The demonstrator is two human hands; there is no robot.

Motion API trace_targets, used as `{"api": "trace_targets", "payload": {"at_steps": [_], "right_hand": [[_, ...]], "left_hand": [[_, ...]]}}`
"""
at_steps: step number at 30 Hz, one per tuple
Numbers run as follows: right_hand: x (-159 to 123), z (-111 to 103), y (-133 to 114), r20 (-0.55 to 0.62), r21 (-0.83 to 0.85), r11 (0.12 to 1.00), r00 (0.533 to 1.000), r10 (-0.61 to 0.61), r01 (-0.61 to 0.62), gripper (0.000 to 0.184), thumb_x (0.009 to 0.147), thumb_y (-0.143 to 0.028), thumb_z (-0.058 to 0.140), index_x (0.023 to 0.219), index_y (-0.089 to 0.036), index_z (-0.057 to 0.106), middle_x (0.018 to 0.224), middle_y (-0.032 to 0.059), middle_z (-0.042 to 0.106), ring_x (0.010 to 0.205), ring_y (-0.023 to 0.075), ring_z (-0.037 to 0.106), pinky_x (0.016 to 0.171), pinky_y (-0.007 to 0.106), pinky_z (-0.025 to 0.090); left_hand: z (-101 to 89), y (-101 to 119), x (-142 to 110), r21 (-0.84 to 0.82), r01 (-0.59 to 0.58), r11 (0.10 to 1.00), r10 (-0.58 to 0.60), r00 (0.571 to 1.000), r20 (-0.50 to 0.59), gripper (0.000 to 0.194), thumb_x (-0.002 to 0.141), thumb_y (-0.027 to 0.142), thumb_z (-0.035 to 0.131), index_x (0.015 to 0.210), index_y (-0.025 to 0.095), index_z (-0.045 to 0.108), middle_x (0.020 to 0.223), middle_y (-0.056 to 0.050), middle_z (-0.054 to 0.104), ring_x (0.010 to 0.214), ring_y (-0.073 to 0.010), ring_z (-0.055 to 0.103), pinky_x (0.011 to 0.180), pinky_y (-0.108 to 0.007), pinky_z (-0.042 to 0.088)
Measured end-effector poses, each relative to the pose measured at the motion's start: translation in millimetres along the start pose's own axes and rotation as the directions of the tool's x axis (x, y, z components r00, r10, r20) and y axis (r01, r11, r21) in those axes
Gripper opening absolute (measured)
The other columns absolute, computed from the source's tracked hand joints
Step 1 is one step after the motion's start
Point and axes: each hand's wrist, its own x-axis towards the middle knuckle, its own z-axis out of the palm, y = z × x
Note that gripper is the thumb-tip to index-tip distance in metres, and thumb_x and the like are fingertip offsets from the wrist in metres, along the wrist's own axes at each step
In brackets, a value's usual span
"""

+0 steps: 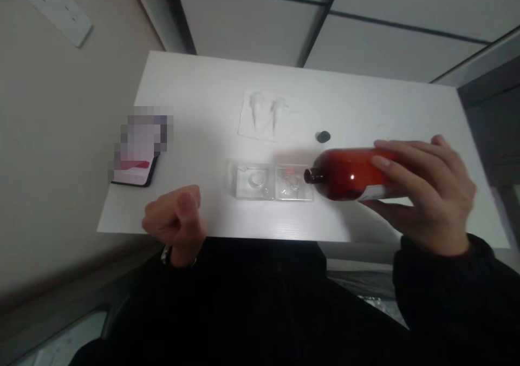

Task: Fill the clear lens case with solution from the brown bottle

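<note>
A glossy red-brown bottle (357, 174) is gripped around its body by the right hand (441, 187) and held nearly level above the tabletop (203, 106), its open neck pointed left toward a clear two-part plastic case (276, 183) near the front edge's middle. The left hand (176, 219), well apart, is curled into a fist by the front-left corner. A round black cap (324, 137) is set beyond the bottle.

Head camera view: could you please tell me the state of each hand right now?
Left hand: curled closed, no held object visible.
Right hand: closed around the red bottle, holding it tipped sideways.
</note>
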Motion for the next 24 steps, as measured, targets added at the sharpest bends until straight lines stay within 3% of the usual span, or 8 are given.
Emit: {"api": "trace_targets", "payload": {"at_steps": [3, 6, 8, 10, 14, 16, 20, 24], "right_hand": [[-8.8, 5.2, -6.2, -0.060, 0.127, 0.989, 0.994, 0.087, -0.079, 0.082, 0.089, -0.039, 0.085, 0.160, -0.045, 0.046, 0.147, 0.0009, 0.067, 0.132, 0.0344, 0.067, 0.126, 0.064, 0.042], [-24.5, 19.0, -14.4, -0.164, 0.233, 0.960, 0.967, 0.193, -0.152, 0.088, 0.080, -0.043, 0.093, 0.157, -0.036, 0.051, 0.139, 0.0078, 0.069, 0.123, 0.0343, 0.071, 0.120, 0.064, 0.048], [-38.9, 34.0, -19.4, -0.224, 0.317, 0.911, 0.912, 0.343, -0.265, 0.088, 0.076, -0.049, 0.094, 0.152, -0.032, 0.054, 0.139, 0.0101, 0.068, 0.123, 0.0351, 0.070, 0.112, 0.062, 0.055], [-53.4, 51.1, -24.5, -0.207, 0.432, 0.817, 0.840, 0.502, -0.382, 0.088, 0.074, -0.053, 0.094, 0.149, -0.029, 0.054, 0.141, 0.0117, 0.065, 0.125, 0.0355, 0.068, 0.109, 0.061, 0.056], [-71.4, 76.3, -36.5, -0.134, 0.631, 0.580, 0.664, 0.736, -0.515, 0.088, 0.072, -0.053, 0.092, 0.145, -0.027, 0.050, 0.140, 0.0130, 0.063, 0.128, 0.0352, 0.065, 0.111, 0.061, 0.054], [-74.0, 80.5, -42.0, -0.110, 0.699, 0.497, 0.609, 0.786, -0.515, 0.089, 0.073, -0.053, 0.091, 0.145, -0.027, 0.047, 0.140, 0.0136, 0.062, 0.128, 0.0343, 0.064, 0.111, 0.059, 0.053], [-74.6, 78.9, -46.4, -0.026, 0.756, 0.401, 0.588, 0.808, -0.518, 0.091, 0.072, -0.051, 0.091, 0.146, -0.027, 0.044, 0.145, 0.0146, 0.059, 0.132, 0.0343, 0.062, 0.110, 0.058, 0.054], [-76.6, 78.9, -43.5, 0.021, 0.758, 0.381, 0.603, 0.797, -0.530, 0.091, 0.072, -0.050, 0.091, 0.145, -0.026, 0.043, 0.146, 0.0164, 0.057, 0.134, 0.0348, 0.060, 0.113, 0.059, 0.052]], "left_hand": [[-12.2, -8.0, -8.8, 0.152, 0.135, 0.979, -0.156, 0.978, 0.140, 0.063, 0.101, 0.027, 0.062, 0.055, 0.020, 0.021, 0.049, 0.008, 0.019, 0.042, -0.0055, 0.017, 0.046, -0.029, 0.012], [-13.1, -9.7, -8.4, 0.299, 0.269, 0.916, -0.363, 0.873, 0.327, 0.059, 0.100, 0.034, 0.057, 0.057, 0.022, 0.019, 0.053, 0.007, 0.017, 0.047, -0.0069, 0.016, 0.049, -0.030, 0.013], [-9.4, -7.4, -5.2, 0.364, 0.311, 0.878, -0.446, 0.809, 0.383, 0.055, 0.098, 0.041, 0.054, 0.059, 0.023, 0.020, 0.056, 0.006, 0.017, 0.051, -0.0083, 0.018, 0.052, -0.030, 0.014], [-5.6, -5.2, -2.6, 0.410, 0.327, 0.852, -0.491, 0.771, 0.405, 0.052, 0.096, 0.046, 0.051, 0.060, 0.024, 0.020, 0.058, 0.005, 0.018, 0.055, -0.0095, 0.020, 0.056, -0.031, 0.015], [-2.7, -5.7, -2.3, 0.435, 0.307, 0.847, -0.490, 0.767, 0.414, 0.049, 0.093, 0.050, 0.047, 0.061, 0.025, 0.020, 0.060, 0.004, 0.018, 0.057, -0.0109, 0.022, 0.058, -0.032, 0.015], [-3.1, -7.5, -3.4, 0.443, 0.297, 0.846, -0.488, 0.765, 0.420, 0.048, 0.092, 0.051, 0.046, 0.061, 0.025, 0.020, 0.060, 0.004, 0.018, 0.057, -0.0114, 0.022, 0.058, -0.032, 0.015], [-3.6, -9.7, -5.1, 0.463, 0.286, 0.839, -0.495, 0.754, 0.431, 0.049, 0.093, 0.054, 0.045, 0.062, 0.025, 0.020, 0.062, 0.004, 0.018, 0.059, -0.0121, 0.023, 0.058, -0.032, 0.015], [-3.7, -8.7, -5.4, 0.478, 0.278, 0.833, -0.501, 0.745, 0.440, 0.049, 0.092, 0.058, 0.043, 0.062, 0.025, 0.021, 0.063, 0.003, 0.018, 0.060, -0.0126, 0.023, 0.059, -0.032, 0.016]]}}
